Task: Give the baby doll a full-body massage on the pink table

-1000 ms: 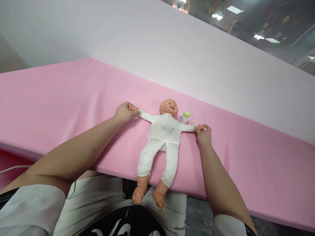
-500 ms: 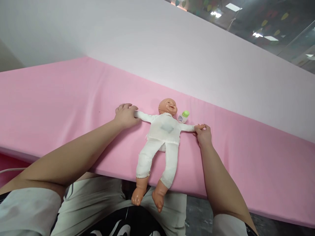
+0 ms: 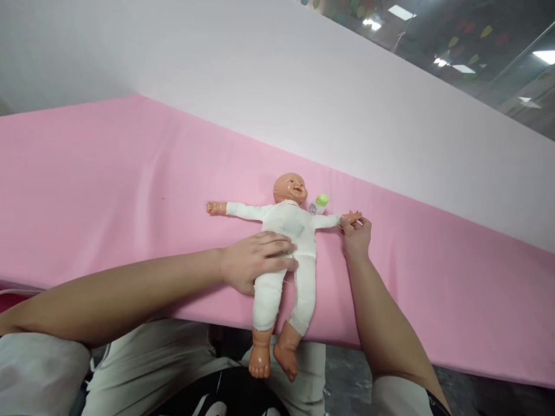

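Note:
A baby doll (image 3: 286, 216) in a white cloth suit lies face up with both arms stretched out sideways. Its bare feet hang over the front edge of the pink padded bench (image 3: 108, 173). My left hand (image 3: 260, 260) rests on the doll's lower belly and hip, fingers stretched and lying flat. The doll's small hand at the right is pinched between the thumb and fingers of my right hand (image 3: 358, 234). Just beside the doll's head lies a small clear bottle (image 3: 319, 204) with a green cap.
A white wall (image 3: 243, 75) rises behind the bench. Glass panels (image 3: 459, 52) reflecting ceiling lights run along the upper right. My legs (image 3: 173, 358) are below the bench's front edge, and dark floor (image 3: 347, 375) shows beside them.
My left hand has let go of the doll's arm at the left and moved right and down onto its lower belly. The legs have shifted slightly right. My right hand keeps its hold.

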Tool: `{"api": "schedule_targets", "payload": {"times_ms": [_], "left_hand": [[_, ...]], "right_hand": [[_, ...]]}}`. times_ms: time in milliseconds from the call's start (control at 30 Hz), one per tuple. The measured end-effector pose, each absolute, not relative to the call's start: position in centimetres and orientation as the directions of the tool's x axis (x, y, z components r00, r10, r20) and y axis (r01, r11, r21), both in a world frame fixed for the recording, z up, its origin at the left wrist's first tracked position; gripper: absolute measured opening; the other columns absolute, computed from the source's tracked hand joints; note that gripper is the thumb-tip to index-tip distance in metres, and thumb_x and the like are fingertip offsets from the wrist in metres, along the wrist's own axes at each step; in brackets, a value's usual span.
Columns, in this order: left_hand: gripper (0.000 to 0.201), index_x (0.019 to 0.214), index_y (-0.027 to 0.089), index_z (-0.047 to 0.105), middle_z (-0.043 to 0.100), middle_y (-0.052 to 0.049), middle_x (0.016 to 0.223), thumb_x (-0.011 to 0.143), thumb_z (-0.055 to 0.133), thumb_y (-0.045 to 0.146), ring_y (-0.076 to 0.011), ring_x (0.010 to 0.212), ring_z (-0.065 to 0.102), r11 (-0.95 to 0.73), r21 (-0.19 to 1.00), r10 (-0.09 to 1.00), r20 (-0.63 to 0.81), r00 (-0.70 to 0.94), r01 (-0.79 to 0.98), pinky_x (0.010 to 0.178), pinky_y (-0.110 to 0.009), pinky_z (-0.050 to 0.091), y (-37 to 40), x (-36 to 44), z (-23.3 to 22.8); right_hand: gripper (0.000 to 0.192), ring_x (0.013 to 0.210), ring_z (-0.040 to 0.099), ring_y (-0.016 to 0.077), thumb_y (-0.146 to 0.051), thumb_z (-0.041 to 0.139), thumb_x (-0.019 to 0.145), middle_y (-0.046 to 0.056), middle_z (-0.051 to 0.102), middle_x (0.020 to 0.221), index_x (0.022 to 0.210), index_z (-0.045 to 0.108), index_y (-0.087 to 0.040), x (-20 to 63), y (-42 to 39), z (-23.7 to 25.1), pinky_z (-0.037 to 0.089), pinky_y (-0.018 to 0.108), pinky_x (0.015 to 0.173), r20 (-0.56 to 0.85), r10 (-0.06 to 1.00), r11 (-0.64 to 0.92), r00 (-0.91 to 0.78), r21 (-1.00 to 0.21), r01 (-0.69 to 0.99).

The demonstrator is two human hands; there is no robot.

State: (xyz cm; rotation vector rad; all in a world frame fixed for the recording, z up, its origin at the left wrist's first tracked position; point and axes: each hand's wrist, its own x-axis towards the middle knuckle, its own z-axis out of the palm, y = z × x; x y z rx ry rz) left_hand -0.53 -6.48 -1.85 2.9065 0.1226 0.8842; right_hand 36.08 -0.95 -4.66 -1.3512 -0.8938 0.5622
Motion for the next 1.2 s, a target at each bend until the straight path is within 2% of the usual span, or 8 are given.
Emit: {"api": "schedule_targets", "payload": {"times_ms": [100,233,400,567,733,900,1033,1200], "left_hand": [[0.059,0.144,0.020,0.055,0.071,-0.018,0.128,0.088,0.065,0.037,-0.0322,0.116,0.069,-0.984,0.177,0.096,0.670,0.736,-0.032,0.103,-0.046,0.055,-6.6,-0.2,-1.8],[0.046,0.135,0.016,0.059,0.074,-0.013,0.115,0.090,0.062,0.026,-0.0264,0.104,0.073,-0.932,0.360,0.313,0.745,0.589,0.041,0.092,-0.039,0.059,-5.4,-0.6,-2.2],[0.034,0.118,0.017,0.071,0.076,-0.008,0.106,0.085,0.063,0.017,-0.0245,0.100,0.073,-0.791,0.513,0.612,0.679,0.405,0.334,0.093,-0.040,0.058,-3.0,-1.1,-2.7],[0.034,0.112,0.017,0.078,0.076,-0.008,0.102,0.079,0.071,0.020,-0.0249,0.095,0.073,-0.708,0.614,0.704,0.583,0.404,0.348,0.087,-0.039,0.058,-1.5,-0.6,-2.9],[0.033,0.112,0.015,0.080,0.075,-0.009,0.102,0.082,0.066,0.012,-0.0233,0.094,0.072,-0.736,0.585,0.676,0.613,0.409,0.341,0.086,-0.038,0.058,-1.8,-0.7,-2.6],[0.024,0.109,0.019,0.082,0.073,-0.007,0.101,0.086,0.077,0.020,-0.0179,0.086,0.072,-0.837,0.529,0.524,0.706,0.476,0.137,0.074,-0.029,0.059,-3.8,-1.1,-1.9],[0.021,0.107,0.023,0.083,0.070,-0.005,0.091,0.085,0.081,0.023,-0.0132,0.076,0.068,-0.840,0.538,0.393,0.692,0.606,-0.070,0.067,-0.024,0.054,-5.9,-0.8,-1.5],[0.017,0.098,0.025,0.084,0.071,-0.005,0.090,0.082,0.081,0.021,-0.0155,0.079,0.068,-0.845,0.529,0.288,0.569,0.770,-0.075,0.072,-0.025,0.054,-7.7,-0.3,-0.9]], "right_hand": [[0.063,0.111,0.075,0.0250,-0.047,0.083,0.084,0.015,0.073,0.131,0.133,0.052,-0.022,34.0,-1.8,-3.7,0.063,0.049,0.098,0.374,0.769,0.263,0.519,-0.924,0.276],[0.050,0.133,0.065,0.0255,-0.042,0.061,0.102,0.011,0.061,0.154,0.149,0.054,-0.027,30.6,-3.4,-2.8,0.056,0.049,0.111,0.581,0.769,0.405,0.266,-0.766,0.500],[0.050,0.138,0.060,0.0290,-0.028,0.047,0.105,0.009,0.065,0.151,0.154,0.055,-0.028,27.8,-4.3,-3.1,0.049,0.057,0.119,0.631,0.767,0.472,-0.120,-0.427,0.771],[0.061,0.158,0.036,0.0313,-0.012,0.047,0.097,0.003,0.048,0.167,0.154,0.056,-0.031,27.0,-4.1,-3.7,0.035,0.063,0.128,0.526,0.774,0.529,-0.352,-0.232,0.816],[0.050,0.143,0.054,0.0318,-0.024,0.055,0.099,0.011,0.061,0.153,0.148,0.061,-0.026,27.2,-3.9,-3.2,0.043,0.061,0.122,0.545,0.787,0.512,-0.290,-0.315,0.799],[0.050,0.112,0.071,0.0301,-0.045,0.066,0.094,0.012,0.075,0.129,0.139,0.064,-0.023,29.0,-3.3,-3.0,0.058,0.054,0.102,0.496,0.866,0.292,0.071,-0.615,0.733],[0.067,0.114,0.072,0.0264,-0.051,0.065,0.093,0.015,0.070,0.138,0.151,0.050,-0.020,32.2,-2.2,-3.4,0.061,0.045,0.098,0.438,0.836,0.215,0.331,-0.815,0.538],[0.072,0.108,0.076,0.0277,-0.048,0.073,0.086,0.017,0.073,0.134,0.147,0.049,-0.019,36.4,-1.0,-4.2,0.062,0.044,0.096,0.169,0.852,-0.061,0.495,-0.908,0.414]]}}
